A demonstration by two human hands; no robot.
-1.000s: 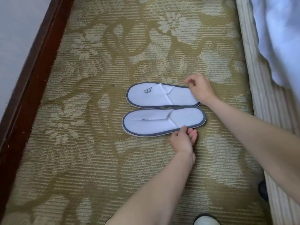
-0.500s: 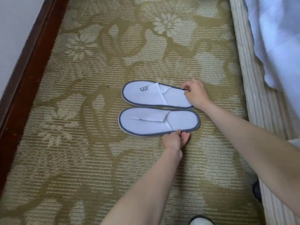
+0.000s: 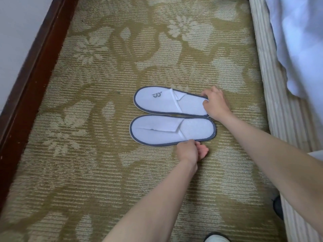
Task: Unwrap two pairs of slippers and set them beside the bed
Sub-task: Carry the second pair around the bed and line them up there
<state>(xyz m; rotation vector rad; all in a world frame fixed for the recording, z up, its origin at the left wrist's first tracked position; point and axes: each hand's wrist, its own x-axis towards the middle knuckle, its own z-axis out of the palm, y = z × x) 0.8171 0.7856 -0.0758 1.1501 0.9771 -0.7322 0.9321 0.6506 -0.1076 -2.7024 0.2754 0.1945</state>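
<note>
Two flat white slippers with grey trim lie side by side on the patterned carpet, toes pointing left. The far slipper [image 3: 166, 100] carries a grey logo. My right hand [image 3: 215, 103] grips its heel end, fingers curled over the rim. The near slipper [image 3: 167, 130] lies just below it. My left hand [image 3: 191, 151] pinches that slipper's near edge close to the heel. The bed [image 3: 272, 84] runs along the right, a short gap from the heels.
A white sheet [image 3: 300, 41] hangs over the bed's striped base. A dark wooden skirting board [image 3: 33, 81] and wall border the carpet [image 3: 87, 154] on the left. A shoe tip [image 3: 215, 237] shows at the bottom edge.
Both hands have closed further onto the slippers' edges. The pair has shifted slightly to the left.
</note>
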